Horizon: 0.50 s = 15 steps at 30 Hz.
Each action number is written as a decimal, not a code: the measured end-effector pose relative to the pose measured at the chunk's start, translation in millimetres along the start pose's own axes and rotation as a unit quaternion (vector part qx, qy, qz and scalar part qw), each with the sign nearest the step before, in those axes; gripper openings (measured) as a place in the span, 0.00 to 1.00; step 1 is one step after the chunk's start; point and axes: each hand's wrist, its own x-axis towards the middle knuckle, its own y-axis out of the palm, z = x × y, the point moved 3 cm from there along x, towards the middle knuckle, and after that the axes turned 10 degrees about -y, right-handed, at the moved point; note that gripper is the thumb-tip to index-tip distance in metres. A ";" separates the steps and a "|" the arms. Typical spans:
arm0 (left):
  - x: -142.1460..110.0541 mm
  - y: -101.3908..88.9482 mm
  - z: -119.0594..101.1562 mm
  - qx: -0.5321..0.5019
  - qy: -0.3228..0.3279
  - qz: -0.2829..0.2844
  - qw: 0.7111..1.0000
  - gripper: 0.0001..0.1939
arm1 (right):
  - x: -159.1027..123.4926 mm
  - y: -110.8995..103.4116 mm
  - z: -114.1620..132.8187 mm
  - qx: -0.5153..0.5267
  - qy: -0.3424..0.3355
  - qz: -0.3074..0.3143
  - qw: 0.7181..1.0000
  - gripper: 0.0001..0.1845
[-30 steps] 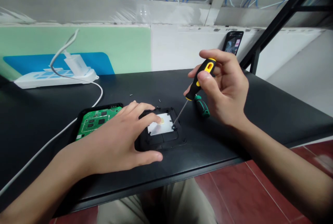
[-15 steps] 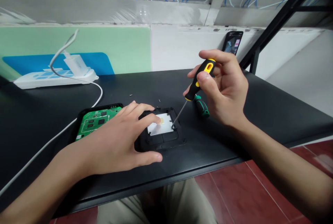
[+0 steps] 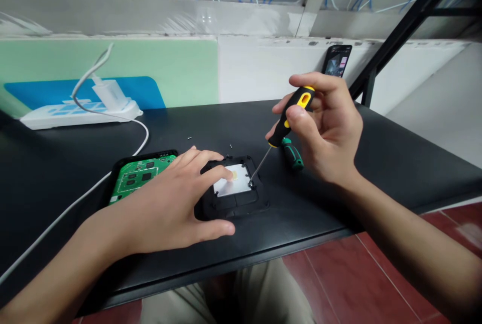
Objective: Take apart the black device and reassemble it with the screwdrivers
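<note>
- Take the black cover as the clock's centre, with 12 o'clock towards the wall; it lies on the counter, its metal plate facing up, which leaves the plate's corners reachable from above.
- The right hand has its grip closed about the yellow-and-black screwdriver, thumb along one side and index finger near the butt, likely to press and turn together.
- That screwdriver leans towards 1 o'clock, its tip at the plate's 4 o'clock corner; whether it is seated in a screw head is too small to tell.
- The left hand reaches in from 8 o'clock, grip spread wide and clasping nothing; its index finger rests on the plate, probably steadying it against the turning.
- The green circuit board sits in its shell at 9 o'clock, partly hidden by that hand, seemingly set aside for room.
- Two loose screws lie apart, one between 10 and 11 o'clock, another near 12, perhaps kept clear of the hands.
- A green-handled tool lies at 2 o'clock, close to the right hand.
</note>
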 end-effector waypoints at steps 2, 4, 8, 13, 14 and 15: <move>0.2 0.5 -0.3 0.002 0.000 0.004 1.000 0.28 | 0.3 -0.9 0.4 -0.002 -0.007 -0.001 1.000 0.16; 0.4 1.3 -0.6 0.006 -0.001 0.009 1.000 0.28 | 0.0 -2.1 0.0 -0.009 -0.010 0.001 1.000 0.16; 1.1 2.7 -2.7 0.009 0.008 0.016 1.000 0.26 | -1.2 -3.5 -1.5 -0.008 -0.018 0.004 1.000 0.17; 0.1 1.3 -8.5 -0.005 0.035 0.010 0.999 0.23 | -2.0 -2.2 -1.1 -0.005 -0.033 0.015 0.999 0.15; -0.3 1.0 -9.6 -0.008 0.041 0.007 0.999 0.22 | -2.0 -2.0 -1.0 -0.006 -0.032 0.016 0.999 0.15; -0.6 0.9 -10.7 -0.009 0.046 0.004 0.999 0.23 | -2.1 -1.8 -1.0 -0.007 -0.030 0.016 0.999 0.16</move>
